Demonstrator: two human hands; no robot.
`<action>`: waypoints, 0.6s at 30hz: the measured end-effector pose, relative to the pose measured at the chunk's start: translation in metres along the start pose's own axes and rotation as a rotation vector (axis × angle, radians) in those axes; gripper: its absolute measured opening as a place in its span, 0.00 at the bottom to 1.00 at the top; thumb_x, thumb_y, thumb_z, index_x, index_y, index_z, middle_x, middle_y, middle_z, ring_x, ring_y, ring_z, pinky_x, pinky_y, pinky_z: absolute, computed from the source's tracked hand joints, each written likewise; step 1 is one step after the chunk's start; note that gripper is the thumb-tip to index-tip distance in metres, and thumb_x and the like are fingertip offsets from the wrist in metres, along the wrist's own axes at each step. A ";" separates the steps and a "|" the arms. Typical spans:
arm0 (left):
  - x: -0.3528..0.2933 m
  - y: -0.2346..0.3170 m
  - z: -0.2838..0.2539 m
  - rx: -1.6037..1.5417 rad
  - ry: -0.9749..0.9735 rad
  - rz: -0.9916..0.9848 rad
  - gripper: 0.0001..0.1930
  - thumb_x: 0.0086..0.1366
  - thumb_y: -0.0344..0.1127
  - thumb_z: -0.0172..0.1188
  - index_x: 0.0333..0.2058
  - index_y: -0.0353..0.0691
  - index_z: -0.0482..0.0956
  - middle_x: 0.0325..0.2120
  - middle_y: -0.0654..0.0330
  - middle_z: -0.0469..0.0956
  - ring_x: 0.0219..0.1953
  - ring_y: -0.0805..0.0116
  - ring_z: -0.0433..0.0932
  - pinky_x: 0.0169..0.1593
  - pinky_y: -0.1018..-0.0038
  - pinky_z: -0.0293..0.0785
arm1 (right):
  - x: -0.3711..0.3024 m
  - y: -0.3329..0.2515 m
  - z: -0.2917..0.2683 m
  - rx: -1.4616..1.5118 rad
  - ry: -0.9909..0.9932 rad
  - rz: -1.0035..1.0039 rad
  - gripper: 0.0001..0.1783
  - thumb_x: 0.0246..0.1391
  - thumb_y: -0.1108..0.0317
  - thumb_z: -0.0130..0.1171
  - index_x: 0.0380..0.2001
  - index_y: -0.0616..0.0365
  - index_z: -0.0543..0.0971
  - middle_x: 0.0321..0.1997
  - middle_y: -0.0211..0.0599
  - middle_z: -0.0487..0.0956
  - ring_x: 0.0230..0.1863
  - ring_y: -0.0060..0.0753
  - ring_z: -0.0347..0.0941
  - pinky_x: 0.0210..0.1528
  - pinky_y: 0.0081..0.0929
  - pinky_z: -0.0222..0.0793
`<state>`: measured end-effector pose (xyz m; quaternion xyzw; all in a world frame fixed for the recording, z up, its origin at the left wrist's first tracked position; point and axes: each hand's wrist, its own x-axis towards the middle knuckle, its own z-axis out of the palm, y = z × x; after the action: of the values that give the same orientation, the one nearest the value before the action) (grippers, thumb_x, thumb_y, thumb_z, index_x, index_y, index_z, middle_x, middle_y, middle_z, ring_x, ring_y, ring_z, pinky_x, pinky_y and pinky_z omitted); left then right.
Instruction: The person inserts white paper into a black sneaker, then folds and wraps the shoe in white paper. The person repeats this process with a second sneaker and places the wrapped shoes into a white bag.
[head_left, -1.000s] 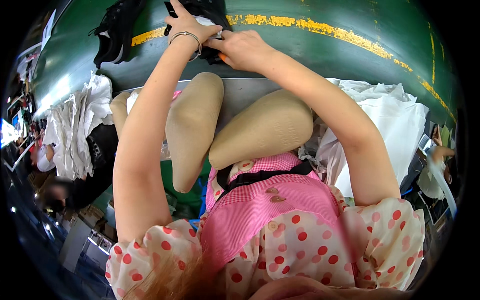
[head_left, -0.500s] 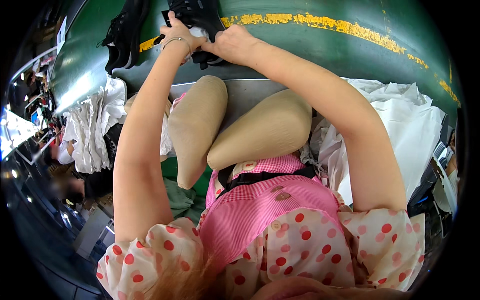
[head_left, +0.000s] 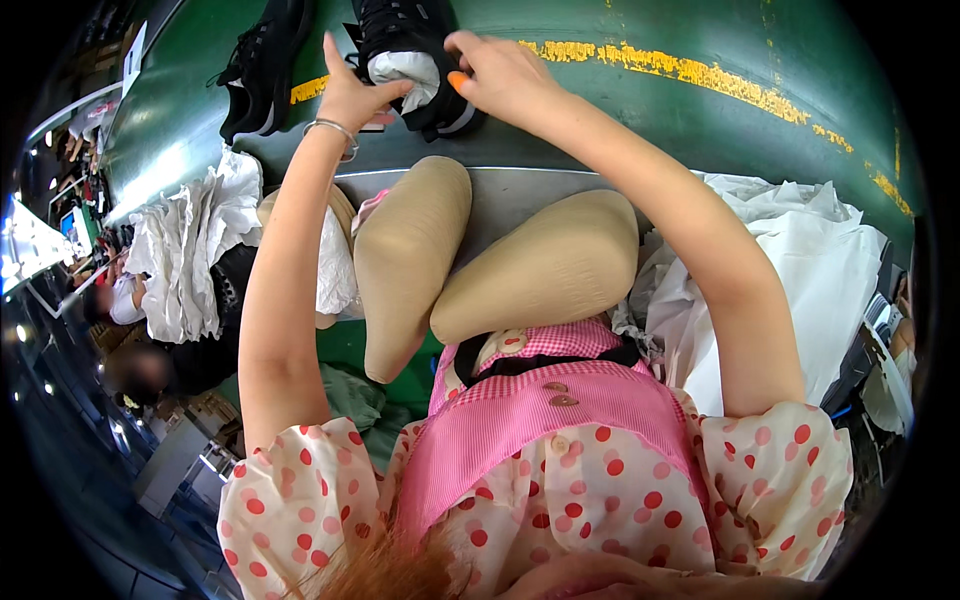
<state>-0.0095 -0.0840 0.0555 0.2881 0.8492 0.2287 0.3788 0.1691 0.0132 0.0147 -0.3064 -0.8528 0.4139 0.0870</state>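
Observation:
A black lace-up shoe (head_left: 408, 32) lies on the green tabletop, its heel toward me. Crumpled white paper (head_left: 408, 78) fills its opening. To the left of the heel is my left hand (head_left: 352, 98), with thumb and index finger spread wide and nothing held. The thumb tip comes up to the paper; I cannot tell if it touches. On the shoe's other side, my right hand (head_left: 508, 82) has its bent fingers and thumb apart beside the collar, also holding nothing. A second black shoe (head_left: 262, 75) lies farther left.
A worn yellow line (head_left: 690, 72) crosses the green table (head_left: 640, 125). White paper sheets (head_left: 770, 260) are piled at the right, and crumpled white paper (head_left: 185, 255) hangs at the left. Two beige, rounded, cloth-covered forms (head_left: 410, 250) stand between my arms. Another person (head_left: 140, 370) is at far left.
Both hands have come off the heel of the shoe and moved apart, the right one to the right. The paper in the shoe's opening now shows more fully.

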 end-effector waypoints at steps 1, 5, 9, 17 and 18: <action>0.007 -0.022 -0.003 -0.103 -0.105 -0.064 0.64 0.39 0.36 0.75 0.63 0.41 0.29 0.43 0.47 0.71 0.33 0.62 0.78 0.32 0.68 0.81 | 0.006 -0.013 -0.005 -0.090 -0.028 0.007 0.34 0.45 0.62 0.61 0.56 0.59 0.63 0.46 0.48 0.75 0.47 0.49 0.71 0.48 0.39 0.68; 0.011 -0.030 0.007 -0.139 -0.203 -0.156 0.50 0.40 0.35 0.75 0.58 0.39 0.50 0.40 0.53 0.73 0.36 0.64 0.78 0.35 0.65 0.80 | 0.039 -0.025 0.031 -0.168 -0.125 0.077 0.49 0.39 0.60 0.66 0.61 0.66 0.52 0.53 0.59 0.68 0.52 0.55 0.68 0.53 0.38 0.67; 0.024 -0.038 0.016 -0.095 -0.063 -0.108 0.53 0.39 0.35 0.76 0.58 0.33 0.48 0.41 0.50 0.74 0.35 0.62 0.79 0.29 0.69 0.81 | 0.059 -0.023 0.050 -0.186 -0.085 0.094 0.47 0.36 0.64 0.68 0.58 0.69 0.55 0.47 0.63 0.70 0.48 0.58 0.71 0.49 0.40 0.70; 0.048 -0.059 0.045 0.181 0.276 -0.276 0.56 0.41 0.53 0.71 0.62 0.40 0.45 0.38 0.49 0.79 0.41 0.55 0.79 0.45 0.64 0.74 | 0.064 -0.006 0.067 -0.321 0.065 0.090 0.37 0.42 0.60 0.60 0.56 0.61 0.61 0.38 0.58 0.76 0.39 0.59 0.74 0.43 0.45 0.70; 0.048 -0.056 0.047 0.215 0.289 -0.268 0.54 0.42 0.55 0.69 0.61 0.40 0.47 0.38 0.49 0.79 0.41 0.54 0.78 0.45 0.63 0.74 | 0.068 -0.006 0.069 -0.337 0.066 0.082 0.33 0.43 0.60 0.59 0.51 0.62 0.62 0.38 0.57 0.76 0.38 0.59 0.75 0.42 0.45 0.71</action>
<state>-0.0170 -0.0847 -0.0313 0.1757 0.9448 0.1236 0.2474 0.0847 0.0061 -0.0325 -0.3646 -0.8935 0.2582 0.0455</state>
